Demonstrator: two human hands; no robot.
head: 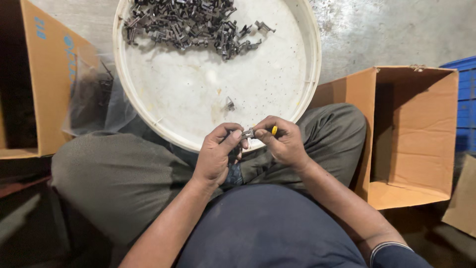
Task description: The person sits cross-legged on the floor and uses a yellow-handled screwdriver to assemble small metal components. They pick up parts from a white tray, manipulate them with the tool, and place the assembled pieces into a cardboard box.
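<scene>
In the head view, the left hand and the right hand are meeting over the near rim of a round white tray, both pinching 1 small metal clip between their fingertips. The right hand is also gripping a yellow-tipped tool. Beyond the hands, a pile of clips is lying in the tray. An open cardboard box is standing right of the right hand.

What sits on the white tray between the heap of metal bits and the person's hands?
In the head view, one small metal piece lies alone on the white tray, between the heap of metal parts and the hands; otherwise bare.
</scene>
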